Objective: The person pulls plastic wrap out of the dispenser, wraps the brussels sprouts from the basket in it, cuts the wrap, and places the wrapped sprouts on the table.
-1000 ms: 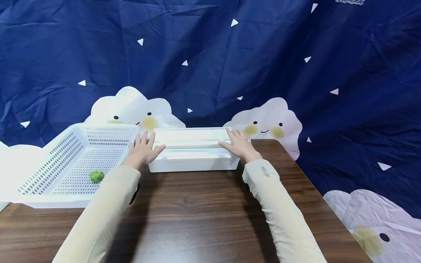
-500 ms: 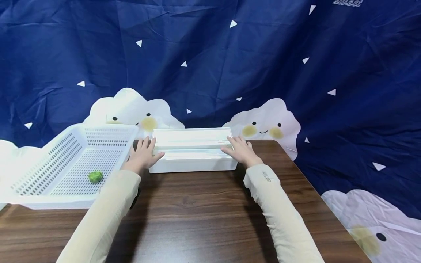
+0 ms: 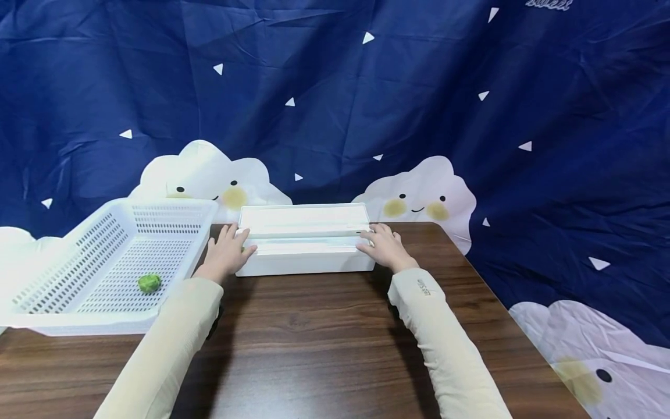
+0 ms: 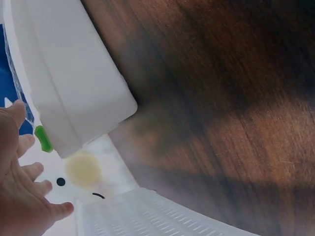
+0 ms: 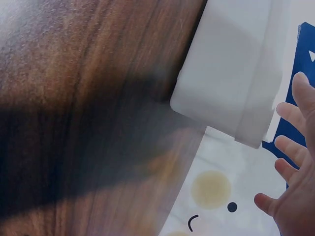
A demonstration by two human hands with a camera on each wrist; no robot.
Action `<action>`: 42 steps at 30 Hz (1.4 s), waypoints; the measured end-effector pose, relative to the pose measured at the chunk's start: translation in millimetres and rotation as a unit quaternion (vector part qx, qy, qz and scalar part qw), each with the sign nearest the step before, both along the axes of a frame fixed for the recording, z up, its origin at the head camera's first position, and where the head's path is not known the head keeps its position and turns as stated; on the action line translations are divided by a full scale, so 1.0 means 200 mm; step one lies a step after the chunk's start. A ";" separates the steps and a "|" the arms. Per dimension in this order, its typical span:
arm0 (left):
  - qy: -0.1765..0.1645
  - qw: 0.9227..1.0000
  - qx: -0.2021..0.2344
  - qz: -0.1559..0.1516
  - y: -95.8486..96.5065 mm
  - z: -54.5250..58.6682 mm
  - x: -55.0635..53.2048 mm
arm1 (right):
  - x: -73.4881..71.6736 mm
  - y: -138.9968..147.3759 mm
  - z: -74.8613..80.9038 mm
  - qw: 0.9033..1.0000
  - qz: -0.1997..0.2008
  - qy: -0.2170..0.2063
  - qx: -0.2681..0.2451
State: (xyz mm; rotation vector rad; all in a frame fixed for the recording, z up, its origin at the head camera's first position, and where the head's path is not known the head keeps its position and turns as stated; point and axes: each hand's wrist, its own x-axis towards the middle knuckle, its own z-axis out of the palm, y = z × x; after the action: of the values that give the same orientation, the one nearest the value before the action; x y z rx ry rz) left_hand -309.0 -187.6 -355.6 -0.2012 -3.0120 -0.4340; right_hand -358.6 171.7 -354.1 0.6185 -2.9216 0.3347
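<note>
White and long, the box (image 3: 309, 265) sits on the brown table (image 3: 298, 349) between two spread hands. The left hand (image 3: 226, 253) is at its left end, the right hand (image 3: 387, 247) at its right end, fingers apart; whether any fingertip touches it, I cannot tell. A green piece (image 4: 43, 138) shows at its left end. Left of the left hand, a white basket (image 3: 94, 326) holds a green lump (image 3: 149, 283).

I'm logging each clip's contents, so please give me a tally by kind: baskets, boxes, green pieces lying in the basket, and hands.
Baskets: 1 (white basket, slotted sides)
Boxes: 1 (white box)
Green pieces in the basket: 1 (green piece)
Hands: 2 (left hand, right hand)
Total: 5
</note>
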 end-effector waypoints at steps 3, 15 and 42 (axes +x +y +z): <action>0.022 1.000 -0.008 -0.003 0.00 -0.01 -0.01 | 0.00 0.00 -0.01 1.000 0.003 0.007 0.002; 0.114 0.993 -0.027 -0.023 -0.01 -0.03 -0.03 | -0.01 0.00 -0.04 0.999 -0.005 0.024 -0.023; 0.191 0.981 -0.008 0.022 0.01 -0.07 -0.07 | -0.06 -0.04 -0.10 0.992 -0.061 0.058 -0.093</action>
State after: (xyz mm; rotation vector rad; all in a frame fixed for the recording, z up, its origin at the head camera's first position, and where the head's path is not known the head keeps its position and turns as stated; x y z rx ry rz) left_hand -322.1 -185.7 -369.7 -0.1925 -2.6380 -0.3226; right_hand -369.9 163.5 -374.2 0.4146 -2.7596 0.5293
